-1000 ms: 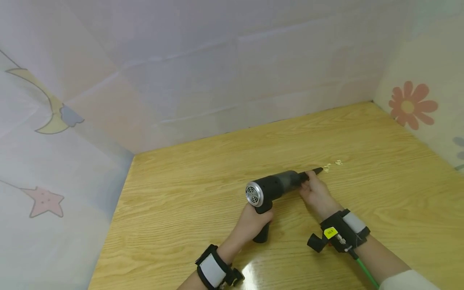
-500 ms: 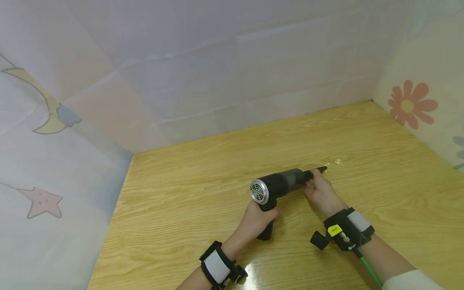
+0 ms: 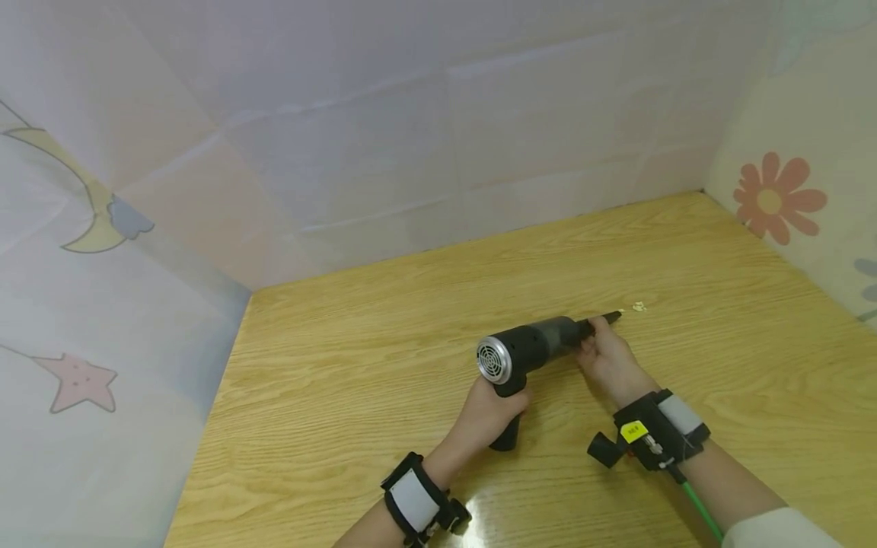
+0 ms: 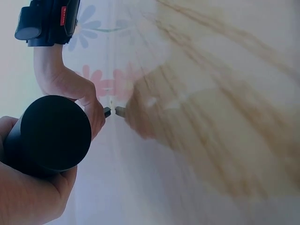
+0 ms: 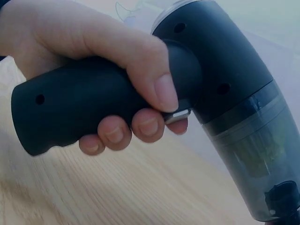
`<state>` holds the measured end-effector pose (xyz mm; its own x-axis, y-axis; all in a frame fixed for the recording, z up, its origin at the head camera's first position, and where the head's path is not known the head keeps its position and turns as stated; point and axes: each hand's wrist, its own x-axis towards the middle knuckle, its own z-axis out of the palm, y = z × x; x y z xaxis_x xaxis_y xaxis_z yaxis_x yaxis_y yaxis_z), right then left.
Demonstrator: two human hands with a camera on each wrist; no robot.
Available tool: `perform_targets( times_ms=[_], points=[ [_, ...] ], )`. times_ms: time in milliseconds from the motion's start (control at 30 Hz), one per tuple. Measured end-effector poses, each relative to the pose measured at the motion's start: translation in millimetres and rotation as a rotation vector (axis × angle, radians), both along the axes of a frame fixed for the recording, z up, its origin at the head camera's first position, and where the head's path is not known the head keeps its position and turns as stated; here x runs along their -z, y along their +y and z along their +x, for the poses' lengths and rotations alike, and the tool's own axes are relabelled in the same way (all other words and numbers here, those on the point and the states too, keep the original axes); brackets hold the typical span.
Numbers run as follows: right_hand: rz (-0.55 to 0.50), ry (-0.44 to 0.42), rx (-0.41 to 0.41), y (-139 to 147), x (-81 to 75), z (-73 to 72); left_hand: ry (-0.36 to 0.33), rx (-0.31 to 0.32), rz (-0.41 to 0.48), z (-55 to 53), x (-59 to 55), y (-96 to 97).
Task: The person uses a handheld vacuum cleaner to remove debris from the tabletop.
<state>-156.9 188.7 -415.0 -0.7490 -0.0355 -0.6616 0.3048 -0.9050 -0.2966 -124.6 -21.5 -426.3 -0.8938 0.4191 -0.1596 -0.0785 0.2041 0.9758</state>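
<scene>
A black handheld vacuum cleaner (image 3: pixel 529 348) with a silver vent at its rear is held over the wooden table. My left hand (image 3: pixel 485 415) grips its handle; in the right wrist view the left hand's fingers (image 5: pixel 115 133) curl round the handle, near a small silver switch (image 5: pixel 177 116). Around the narrow black nozzle (image 3: pixel 613 316), my right hand (image 3: pixel 610 365) closes thumb and fingers. The nozzle tip points at small pale scraps (image 3: pixel 639 307) just beyond it. Through the clear dust cup (image 5: pixel 260 150) something yellowish shows. The left wrist view shows the handle's round base (image 4: pixel 56 133).
The wood-grain table (image 3: pixel 329 380) meets a pale fabric backdrop (image 3: pixel 384 137) at the back and both sides. Both wrists wear black camera straps, and a green cable (image 3: pixel 700 502) runs along the right forearm.
Both hands have moved the vacuum cleaner slightly right and forward. The nearer pale scraps at the nozzle tip have mostly gone from view; the farther cluster stays.
</scene>
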Motion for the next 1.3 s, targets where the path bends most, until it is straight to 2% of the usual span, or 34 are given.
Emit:
perform_targets(
  times_ms=[267,500,900,1300],
  points=[
    [0.054,-0.006,-0.003,3,1.6,-3.9,0.007,0.004,-0.004,-5.9,6.5,6.1],
    [0.086,-0.021,0.010,4,1.1,-6.9,0.012,0.012,-0.017,-9.9,7.3,7.9],
    [0.060,-0.017,0.011,10,-3.2,-7.5,0.027,0.020,-0.008,-12.0,6.7,12.3],
    [0.017,-0.004,0.065,20,0.4,-9.0,0.018,0.043,0.010,-13.1,7.1,21.5]
  ],
)
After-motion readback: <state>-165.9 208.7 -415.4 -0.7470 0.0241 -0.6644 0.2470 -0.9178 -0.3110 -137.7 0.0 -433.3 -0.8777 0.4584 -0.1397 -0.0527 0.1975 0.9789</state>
